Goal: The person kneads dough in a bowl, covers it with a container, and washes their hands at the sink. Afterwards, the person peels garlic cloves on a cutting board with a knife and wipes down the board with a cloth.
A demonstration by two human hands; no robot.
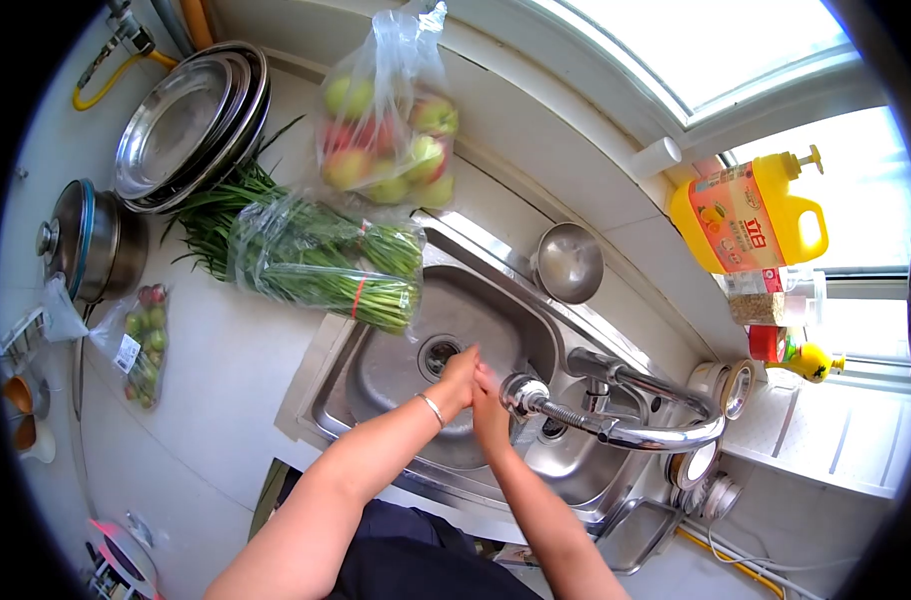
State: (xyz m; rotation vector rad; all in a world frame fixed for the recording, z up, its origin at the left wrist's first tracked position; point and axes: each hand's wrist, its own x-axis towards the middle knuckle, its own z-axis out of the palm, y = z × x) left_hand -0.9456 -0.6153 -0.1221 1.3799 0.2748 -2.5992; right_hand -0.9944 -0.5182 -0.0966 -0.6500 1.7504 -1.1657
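Over the larger basin of the steel sink (376,345), my left hand (460,378) and my right hand (489,400) are pressed together near the drain (439,357). A bracelet circles my left wrist. The fingers of both hands look closed on each other, and whatever lies between the palms is hidden. Just right of my hands is the spray head (522,395) of the chrome faucet (666,438). A bag of green stalks (326,262) with red bands lies over the basin's upper left edge.
Behind the sink stand a bag of apples (386,150) and a metal bowl (568,263). At left are stacked steel basins (176,125), a lidded pot (96,240) and bagged small fruit (146,345). A yellow detergent jug (741,215) sits on the right ledge.
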